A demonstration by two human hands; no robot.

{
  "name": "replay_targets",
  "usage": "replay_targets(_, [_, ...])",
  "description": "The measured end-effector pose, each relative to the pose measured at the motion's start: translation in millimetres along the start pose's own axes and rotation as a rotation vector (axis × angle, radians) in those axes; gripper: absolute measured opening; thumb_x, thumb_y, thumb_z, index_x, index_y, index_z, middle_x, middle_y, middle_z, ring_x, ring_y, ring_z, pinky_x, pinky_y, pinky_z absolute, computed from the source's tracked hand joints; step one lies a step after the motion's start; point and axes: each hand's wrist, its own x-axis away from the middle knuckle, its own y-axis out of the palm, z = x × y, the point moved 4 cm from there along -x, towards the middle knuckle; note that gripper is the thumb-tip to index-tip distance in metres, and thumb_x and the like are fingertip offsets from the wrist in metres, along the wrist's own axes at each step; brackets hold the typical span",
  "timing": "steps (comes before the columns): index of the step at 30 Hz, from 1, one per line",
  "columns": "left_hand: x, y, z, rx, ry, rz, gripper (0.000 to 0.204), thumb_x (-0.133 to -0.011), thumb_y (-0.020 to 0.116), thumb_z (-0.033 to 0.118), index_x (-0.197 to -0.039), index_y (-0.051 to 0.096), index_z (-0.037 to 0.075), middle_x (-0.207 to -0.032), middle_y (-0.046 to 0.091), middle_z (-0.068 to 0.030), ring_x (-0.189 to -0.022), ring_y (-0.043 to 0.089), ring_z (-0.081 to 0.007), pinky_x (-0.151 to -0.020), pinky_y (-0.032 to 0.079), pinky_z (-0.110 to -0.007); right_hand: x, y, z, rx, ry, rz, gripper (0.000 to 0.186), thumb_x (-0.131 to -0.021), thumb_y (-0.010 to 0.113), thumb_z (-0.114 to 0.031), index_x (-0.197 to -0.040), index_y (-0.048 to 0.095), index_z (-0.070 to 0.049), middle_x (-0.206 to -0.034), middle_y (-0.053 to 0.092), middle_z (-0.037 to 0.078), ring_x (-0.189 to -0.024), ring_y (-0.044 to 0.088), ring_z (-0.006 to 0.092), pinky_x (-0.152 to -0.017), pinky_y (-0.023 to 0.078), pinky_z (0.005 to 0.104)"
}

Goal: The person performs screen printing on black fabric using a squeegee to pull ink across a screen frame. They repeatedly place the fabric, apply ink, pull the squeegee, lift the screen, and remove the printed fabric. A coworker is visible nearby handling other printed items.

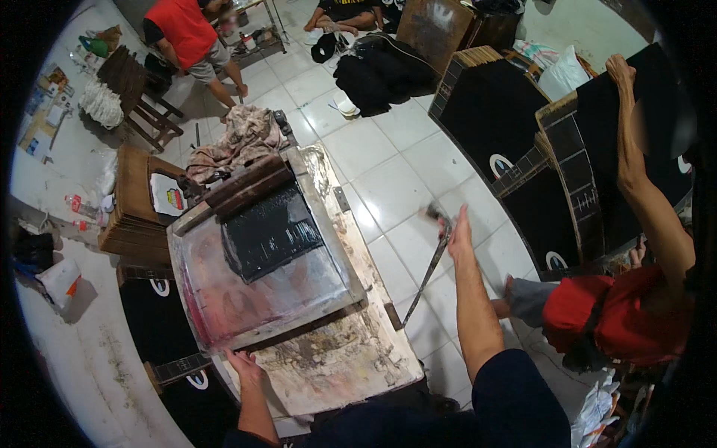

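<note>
Pale tiled floor (366,153) fills the middle; 2 people in red, 1 far left (183,37) and 1 at right (620,317); boards covered in black cloth (489,112) stand along the right side.

Framed screen (351,287) sits left of centre over a stained work board (328,366); a dark gap shows under its near edge, but cannot tell if it is raised; left hand (248,369) is at its near left corner, fingers loosely spread, not closed round anything; right hand (461,228) is out over the floor, right of the board, fingers mostly straight, next to the upper end of a dark rod (427,276); cannot tell if it grips the rod.

Handling well, as a judgement: fingers belong on the outer wood, off the mesh and out of the wet ink; frame best kept level and square, since a tilt could let the ink creep; rod best kept clear of the mesh.

Containers: the frame works like a shallow tray, black ink (269,235) spread in its far right part, near left part pale with reddish stains; brown bar (250,187) lies across its far end; clear bottles (82,213) at far left, contents unclear; white plastic bag (567,78) at far right and white bag with an orange patch (61,282) at left, insides hidden in both.
</note>
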Motion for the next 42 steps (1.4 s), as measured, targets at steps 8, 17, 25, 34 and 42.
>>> replay_targets(8, [-14, -8, -14, -0.083, 0.041, -0.043, 0.074, -0.096, 0.037, 0.070, -0.150, 0.044, 0.019, -0.149, 0.052, -0.0030, -0.126, 0.048, -0.0215, -0.104, 0.027, -0.047, 196, 45, -12, 0.263, -0.708, -0.234, 0.048, -0.103, 0.056, -0.019, -0.145, 0.046, 0.002, -0.104, 0.065, 0.003, -0.074, 0.051, 0.0058, -0.062, 0.042, 0.0216])
replay_targets(17, [17, 17, -23, 0.118, 0.004, 0.036, 0.094, -0.093, 0.037, 0.081, -0.158, 0.034, 0.012, -0.140, 0.049, -0.0123, -0.098, 0.047, -0.0212, -0.088, 0.037, -0.037, 323, 62, 196, 1.130, -0.292, -0.915, 0.053, -0.083, 0.085, -0.021, -0.129, 0.062, -0.006, -0.095, 0.072, 0.008, -0.088, 0.067, 0.0167, -0.079, 0.054, 0.0325])
replay_targets(25, [34, 34, -15, 0.300, -0.049, -0.156, 0.095, -0.091, 0.029, 0.086, -0.157, 0.033, 0.017, -0.123, 0.056, 0.0048, -0.083, 0.040, -0.0101, -0.072, 0.034, -0.031, 257, 71, 261, 0.926, -0.272, -0.338, 0.050, -0.078, 0.088, -0.019, -0.111, 0.056, 0.002, -0.101, 0.065, 0.011, -0.091, 0.060, 0.0220, -0.084, 0.049, 0.0370])
replay_targets(34, [37, -12, -19, -0.094, -0.127, -0.673, 0.070, -0.099, 0.047, 0.069, -0.112, 0.065, 0.003, -0.094, 0.068, -0.0074, -0.088, 0.062, -0.0168, -0.084, 0.051, -0.036, 326, 77, 253, 1.021, -0.602, 0.124, 0.050, -0.088, 0.078, -0.024, -0.129, 0.064, 0.002, -0.131, 0.064, 0.018, -0.116, 0.063, 0.0328, -0.101, 0.047, 0.0471])
replay_targets(42, [-96, -402, 46, -0.528, -0.057, -0.392, 0.031, -0.081, 0.082, 0.030, -0.095, 0.078, 0.002, -0.082, 0.075, -0.0069, -0.070, 0.067, -0.0145, -0.065, 0.054, -0.032, 491, 239, 379, 1.139, -1.137, -0.201, 0.025, -0.088, 0.067, -0.008, -0.112, 0.073, -0.001, -0.112, 0.071, 0.014, -0.101, 0.065, 0.0295, -0.095, 0.049, 0.0427])
